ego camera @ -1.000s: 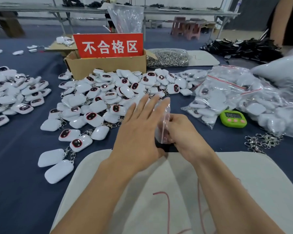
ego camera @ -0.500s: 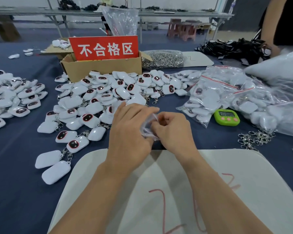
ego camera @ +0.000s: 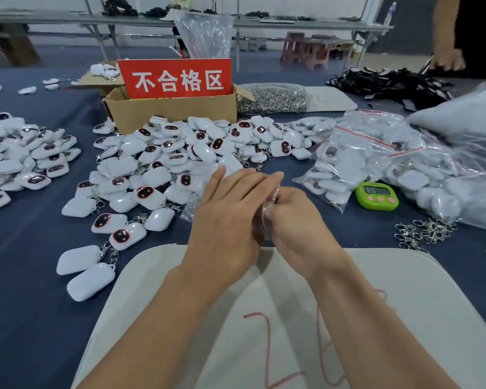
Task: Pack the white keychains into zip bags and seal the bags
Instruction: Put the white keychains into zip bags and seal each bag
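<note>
Left heap: loose white keychains [ego camera: 20, 155] are lying on the blue tablecloth [ego camera: 26, 318], several showing dark, red-rimmed faces.
Centre pile: a wider keychain pile [ego camera: 157, 167] is spreading from the box down toward the mat. Its two nearest pieces are lying blank side up.
Box: a cardboard box [ego camera: 174, 113] is standing behind that pile and carrying a red sign [ego camera: 174, 78] with white characters. A clear plastic bag [ego camera: 205, 32] is rising behind it.
Left hand: the left hand [ego camera: 227, 217] is being held palm down over the mat's far edge. Its fingers are lying straight and slightly fanned against the zip bag [ego camera: 264, 220]. The thumb is hidden.
Zip bag: small, clear and crumpled, it is sitting between the two hands. Whether a keychain is inside cannot be told.
Right hand: the right hand [ego camera: 295, 223] is curling its fingers in and pinching the bag's right side.
Mat: a white mat [ego camera: 418, 318] with red scrawls is lying at the near edge, under both forearms.
Clasp bag: a bag of metal clasps [ego camera: 272, 99] is lying just right of the box.
Packed bags: red-striped packed bags [ego camera: 362, 153] holding keychains are piling up right of the hands.
Timer: a green timer [ego camera: 376, 195] is sitting just in front of them.
Loose clasps: a few loose clasps [ego camera: 424, 231] are lying right of the timer.
Far right: another person's hand [ego camera: 446, 61] is reaching over a black heap [ego camera: 390, 85].
</note>
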The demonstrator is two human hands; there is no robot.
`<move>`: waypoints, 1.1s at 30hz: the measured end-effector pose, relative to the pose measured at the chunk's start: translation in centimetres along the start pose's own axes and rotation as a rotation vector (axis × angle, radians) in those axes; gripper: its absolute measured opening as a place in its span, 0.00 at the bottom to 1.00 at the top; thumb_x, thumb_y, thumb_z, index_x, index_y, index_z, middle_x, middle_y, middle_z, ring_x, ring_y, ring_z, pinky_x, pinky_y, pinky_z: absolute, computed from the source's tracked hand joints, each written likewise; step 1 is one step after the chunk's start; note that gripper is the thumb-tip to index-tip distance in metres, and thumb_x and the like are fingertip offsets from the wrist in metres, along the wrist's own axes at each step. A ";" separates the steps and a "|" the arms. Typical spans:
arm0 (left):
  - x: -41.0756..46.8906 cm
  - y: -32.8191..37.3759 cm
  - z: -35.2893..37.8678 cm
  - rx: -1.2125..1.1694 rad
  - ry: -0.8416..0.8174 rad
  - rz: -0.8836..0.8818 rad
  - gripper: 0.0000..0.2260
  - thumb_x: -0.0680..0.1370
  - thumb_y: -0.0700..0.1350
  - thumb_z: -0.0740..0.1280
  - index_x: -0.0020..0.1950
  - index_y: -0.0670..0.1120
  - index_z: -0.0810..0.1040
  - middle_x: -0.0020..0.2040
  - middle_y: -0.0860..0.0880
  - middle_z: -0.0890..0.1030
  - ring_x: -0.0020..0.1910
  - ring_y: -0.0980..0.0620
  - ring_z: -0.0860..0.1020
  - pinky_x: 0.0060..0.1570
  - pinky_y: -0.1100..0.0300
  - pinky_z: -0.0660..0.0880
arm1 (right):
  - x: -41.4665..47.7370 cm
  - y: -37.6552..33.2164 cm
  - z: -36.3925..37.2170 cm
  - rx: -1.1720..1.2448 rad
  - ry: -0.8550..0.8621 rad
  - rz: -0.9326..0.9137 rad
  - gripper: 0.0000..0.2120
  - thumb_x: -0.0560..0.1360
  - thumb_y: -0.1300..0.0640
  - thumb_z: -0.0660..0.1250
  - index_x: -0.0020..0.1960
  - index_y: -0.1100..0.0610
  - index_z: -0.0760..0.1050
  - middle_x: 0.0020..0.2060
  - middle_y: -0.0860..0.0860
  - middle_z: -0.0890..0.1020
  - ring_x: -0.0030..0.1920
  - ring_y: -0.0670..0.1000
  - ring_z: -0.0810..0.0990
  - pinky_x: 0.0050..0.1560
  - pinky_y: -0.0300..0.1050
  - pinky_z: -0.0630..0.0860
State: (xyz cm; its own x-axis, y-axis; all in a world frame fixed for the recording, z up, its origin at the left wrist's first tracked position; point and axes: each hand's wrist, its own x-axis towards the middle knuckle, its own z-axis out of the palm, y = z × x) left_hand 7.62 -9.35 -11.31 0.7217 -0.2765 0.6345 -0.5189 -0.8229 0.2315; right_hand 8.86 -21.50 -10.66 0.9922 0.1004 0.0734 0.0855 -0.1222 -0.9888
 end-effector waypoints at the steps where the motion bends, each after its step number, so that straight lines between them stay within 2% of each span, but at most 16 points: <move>1: 0.0 0.1 0.0 -0.005 -0.015 0.002 0.42 0.59 0.37 0.76 0.74 0.50 0.74 0.68 0.53 0.78 0.71 0.51 0.72 0.79 0.46 0.57 | -0.2 0.4 0.3 0.005 -0.070 0.057 0.09 0.71 0.73 0.57 0.41 0.65 0.75 0.32 0.58 0.76 0.32 0.51 0.77 0.32 0.43 0.75; 2: 0.1 0.2 -0.1 -0.011 -0.027 0.004 0.42 0.59 0.36 0.75 0.74 0.50 0.74 0.67 0.52 0.79 0.71 0.51 0.73 0.79 0.47 0.57 | -0.5 0.2 0.7 0.127 0.020 0.197 0.09 0.71 0.74 0.58 0.46 0.68 0.75 0.36 0.60 0.78 0.35 0.53 0.80 0.38 0.47 0.79; 3: 0.2 0.3 -0.3 -0.014 -0.035 0.007 0.42 0.59 0.36 0.74 0.74 0.50 0.75 0.65 0.52 0.79 0.70 0.50 0.73 0.79 0.47 0.57 | -0.7 0.3 0.7 0.057 -0.028 0.184 0.10 0.72 0.74 0.60 0.49 0.67 0.76 0.41 0.61 0.80 0.39 0.52 0.82 0.44 0.47 0.81; 5: 0.2 0.2 -0.6 -0.002 -0.045 0.009 0.41 0.58 0.36 0.74 0.72 0.50 0.76 0.62 0.52 0.80 0.66 0.50 0.75 0.78 0.48 0.58 | -0.8 -0.3 0.3 0.073 -0.217 0.060 0.18 0.72 0.71 0.59 0.41 0.52 0.81 0.40 0.51 0.81 0.40 0.45 0.81 0.44 0.40 0.76; 8: 0.1 0.0 -0.9 0.053 -0.040 -0.027 0.39 0.58 0.35 0.75 0.71 0.47 0.78 0.57 0.50 0.82 0.61 0.48 0.77 0.77 0.47 0.60 | 0.3 -0.7 -1.9 0.279 -0.364 0.108 0.22 0.72 0.74 0.60 0.34 0.52 0.83 0.34 0.48 0.82 0.39 0.48 0.78 0.44 0.43 0.71; 11: 0.1 -0.5 -1.6 0.157 -0.017 -0.138 0.36 0.61 0.33 0.73 0.71 0.45 0.77 0.54 0.49 0.83 0.58 0.44 0.78 0.78 0.46 0.57 | 1.0 -0.4 -2.4 0.355 -0.149 0.049 0.18 0.72 0.73 0.62 0.42 0.57 0.88 0.42 0.57 0.87 0.43 0.57 0.80 0.50 0.45 0.79; 13: 0.3 -1.3 -2.3 0.281 -0.017 -0.240 0.38 0.61 0.32 0.75 0.72 0.46 0.77 0.54 0.48 0.83 0.60 0.43 0.77 0.78 0.47 0.55 | 1.8 0.5 -3.0 0.402 0.124 0.085 0.20 0.73 0.73 0.61 0.38 0.56 0.87 0.42 0.55 0.88 0.47 0.53 0.85 0.53 0.43 0.82; 16: 0.5 -2.2 -3.1 0.428 -0.079 -0.302 0.39 0.64 0.34 0.75 0.76 0.46 0.72 0.63 0.45 0.80 0.67 0.41 0.73 0.79 0.45 0.51 | 3.4 2.0 -2.7 -0.005 0.360 0.101 0.17 0.73 0.66 0.65 0.40 0.48 0.87 0.42 0.46 0.88 0.47 0.45 0.85 0.50 0.37 0.79; 18: 0.4 -2.2 -3.3 0.473 -0.209 -0.322 0.43 0.68 0.39 0.73 0.81 0.48 0.61 0.73 0.45 0.71 0.76 0.42 0.63 0.80 0.46 0.44 | 4.0 3.2 -1.2 -0.305 0.302 0.015 0.17 0.73 0.63 0.66 0.52 0.45 0.86 0.51 0.42 0.87 0.47 0.41 0.82 0.54 0.35 0.77; 20: 0.1 -1.8 -3.0 0.470 -0.285 -0.312 0.42 0.72 0.41 0.67 0.83 0.50 0.50 0.80 0.46 0.61 0.81 0.43 0.53 0.80 0.46 0.39 | 5.2 3.7 0.0 -0.487 0.192 -0.106 0.24 0.75 0.62 0.67 0.68 0.44 0.79 0.64 0.43 0.82 0.56 0.41 0.80 0.62 0.35 0.71; 23: -0.1 -0.5 -2.3 0.361 -0.225 -0.218 0.35 0.72 0.40 0.58 0.81 0.47 0.61 0.79 0.44 0.66 0.81 0.42 0.58 0.81 0.46 0.46 | 7.8 3.4 1.5 -0.830 -0.080 -0.291 0.27 0.82 0.59 0.63 0.80 0.49 0.66 0.78 0.47 0.68 0.76 0.43 0.64 0.77 0.38 0.57; 25: -0.3 0.8 -1.1 0.233 -0.097 -0.205 0.30 0.68 0.39 0.66 0.72 0.43 0.74 0.69 0.44 0.77 0.71 0.42 0.71 0.76 0.49 0.60 | 9.1 3.2 2.0 -1.029 -0.270 -0.414 0.26 0.85 0.53 0.60 0.82 0.53 0.62 0.82 0.51 0.59 0.82 0.48 0.51 0.81 0.44 0.45; 27: -0.5 2.2 0.3 0.093 0.000 -0.259 0.23 0.64 0.39 0.69 0.59 0.44 0.79 0.54 0.46 0.81 0.55 0.44 0.77 0.61 0.54 0.66 | 9.6 3.3 1.9 -0.833 -0.310 -0.355 0.24 0.83 0.52 0.62 0.78 0.53 0.68 0.80 0.53 0.65 0.81 0.51 0.57 0.79 0.43 0.52; 29: -0.5 3.1 1.1 -0.074 -0.004 -0.332 0.16 0.63 0.39 0.63 0.50 0.46 0.77 0.45 0.48 0.78 0.46 0.46 0.75 0.49 0.55 0.67 | 9.7 3.3 1.5 -0.695 -0.188 -0.201 0.17 0.79 0.54 0.64 0.67 0.46 0.74 0.64 0.50 0.77 0.66 0.55 0.76 0.59 0.34 0.71; 31: -0.5 2.9 1.6 -0.224 -0.049 -0.398 0.14 0.64 0.37 0.59 0.46 0.50 0.71 0.41 0.53 0.73 0.43 0.48 0.72 0.43 0.56 0.66 | 9.4 3.5 0.9 -0.767 -0.078 -0.096 0.11 0.77 0.57 0.65 0.57 0.45 0.73 0.49 0.51 0.79 0.48 0.57 0.77 0.39 0.40 0.70; 33: -0.2 1.9 1.9 -0.272 -0.077 -0.443 0.13 0.66 0.35 0.63 0.45 0.51 0.70 0.37 0.57 0.69 0.42 0.51 0.70 0.41 0.57 0.66 | 8.4 3.5 -0.3 -0.811 0.030 -0.100 0.09 0.75 0.59 0.66 0.52 0.48 0.75 0.45 0.52 0.82 0.46 0.57 0.79 0.42 0.49 0.73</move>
State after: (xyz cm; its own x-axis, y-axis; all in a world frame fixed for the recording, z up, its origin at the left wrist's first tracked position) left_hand 7.33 -11.84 -12.44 0.9252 0.0246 0.3787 -0.2492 -0.7134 0.6549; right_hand 17.53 -21.42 -13.51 0.9774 0.1235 0.1713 0.2011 -0.7916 -0.5769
